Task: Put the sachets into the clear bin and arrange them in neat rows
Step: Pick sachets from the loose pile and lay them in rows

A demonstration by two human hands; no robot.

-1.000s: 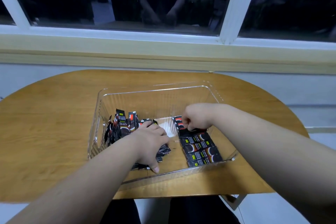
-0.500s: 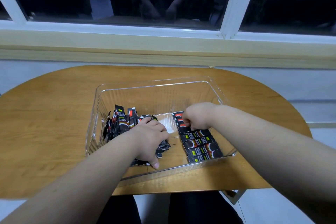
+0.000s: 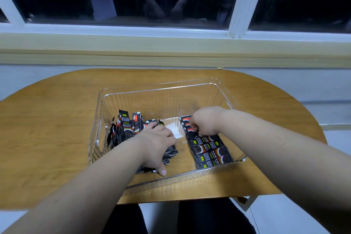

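Beneath a dark night window, on the oval wooden counter (image 3: 57, 138), little had moved in the last second. Your view dipped a touch, but both your hands kept their stations inside the clear bin (image 3: 157, 89).

Your right hand (image 3: 204, 122) stayed at the far end of the row of sachets (image 3: 210, 151) along the bin's right side, fingers curled tight and pinching down on the farthest packets. The nearer packets lay flat and overlapping, running to the near wall.

Your left hand (image 3: 157, 144) remained draped over the loose heap of sachets (image 3: 129, 129) on the bin's left, thumb stretched toward the near wall. Whether its fingers gripped any packets could not be seen.

By this showing, all visible sachets were in the bin, one row was formed, and the heap was still unsorted.
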